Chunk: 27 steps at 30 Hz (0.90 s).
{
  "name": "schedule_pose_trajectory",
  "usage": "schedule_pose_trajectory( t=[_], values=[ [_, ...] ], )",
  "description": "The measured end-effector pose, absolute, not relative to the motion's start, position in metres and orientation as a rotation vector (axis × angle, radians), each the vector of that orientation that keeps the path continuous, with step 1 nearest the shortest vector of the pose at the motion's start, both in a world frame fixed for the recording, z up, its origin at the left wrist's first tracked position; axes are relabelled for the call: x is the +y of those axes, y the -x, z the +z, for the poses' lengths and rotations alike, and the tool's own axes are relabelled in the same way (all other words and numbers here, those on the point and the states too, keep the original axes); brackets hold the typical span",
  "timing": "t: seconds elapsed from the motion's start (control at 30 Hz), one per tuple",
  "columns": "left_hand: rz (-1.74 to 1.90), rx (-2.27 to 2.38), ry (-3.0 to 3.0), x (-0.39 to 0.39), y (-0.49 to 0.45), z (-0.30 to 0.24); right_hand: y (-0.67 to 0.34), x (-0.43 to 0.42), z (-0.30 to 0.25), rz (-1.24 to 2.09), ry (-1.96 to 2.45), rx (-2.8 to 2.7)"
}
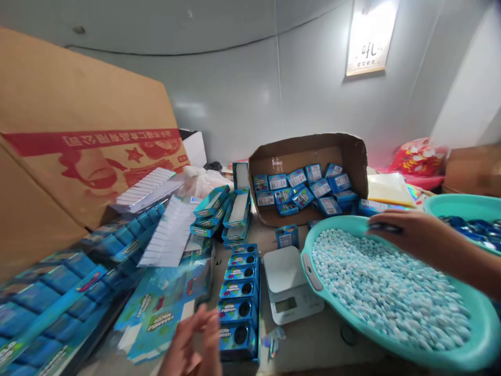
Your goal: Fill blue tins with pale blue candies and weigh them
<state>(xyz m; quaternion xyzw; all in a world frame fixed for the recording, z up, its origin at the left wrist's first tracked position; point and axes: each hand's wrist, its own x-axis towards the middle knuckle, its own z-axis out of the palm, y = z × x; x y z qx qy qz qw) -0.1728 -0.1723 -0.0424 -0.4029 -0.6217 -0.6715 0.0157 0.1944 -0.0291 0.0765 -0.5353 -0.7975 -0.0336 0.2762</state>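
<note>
My right hand [401, 230] is over the far side of a turquoise basin [313, 282]. Its fingers are closed on a small dark object [385, 228], blurred and of unclear kind. Pale blue and white candies [391, 287] fill the basin beneath it. At the bottom centre my left hand [191, 342] is bent and smeared by motion, so its grip is unclear. It is beside a row of small blue boxes [239, 287] with dark round windows, printed "Caramelo Macizo". A white digital scale [285, 271] stands between that row and the basin.
A tilted cardboard box [309, 151] at the back holds several blue boxes. To its left are stacked display trays [237, 209]. Flat printed cartons [164, 308], white dividers [168, 235] and a large carton [82, 109] are on the left. Another basin [462, 203] stands at right.
</note>
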Motion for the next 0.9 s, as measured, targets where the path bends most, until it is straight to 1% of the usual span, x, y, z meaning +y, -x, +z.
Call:
schedule_pose_trajectory(
  t=[0.03,0.1,0.17,0.23,0.37,0.5,0.6,0.67,0.9],
  values=[
    [-1.991,-1.906,1.530,-0.167,0.162,-0.028,-0.171,-0.037,0.071,0.039,1.336,-2.278],
    [-1.809,-1.811,2.031,-0.154,0.143,-0.004,-0.121,-0.052,0.059,0.408,1.133,-2.464],
    [-1.686,-1.716,2.397,-0.139,0.131,0.012,-0.077,-0.063,0.048,0.627,0.940,-2.529],
    [-1.635,-1.717,2.537,-0.128,0.127,0.016,-0.051,-0.066,0.040,0.776,0.878,-2.513],
    [-1.735,-1.910,2.445,-0.123,0.136,0.004,-0.043,-0.060,0.033,1.127,0.947,-2.440],
    [-1.807,-2.019,2.461,-0.125,0.145,-0.003,-0.051,-0.056,0.029,1.266,0.902,-2.405],
    [-1.750,-2.199,2.456,-0.123,0.146,-0.004,-0.053,-0.053,0.022,1.330,0.904,-2.340],
    [-1.668,-2.239,2.410,-0.123,0.144,-0.005,-0.053,-0.051,0.018,1.364,0.927,-2.318],
    [-1.321,-1.925,2.446,-0.134,0.135,0.008,-0.056,-0.048,0.019,1.449,0.860,-2.365]
  ],
)
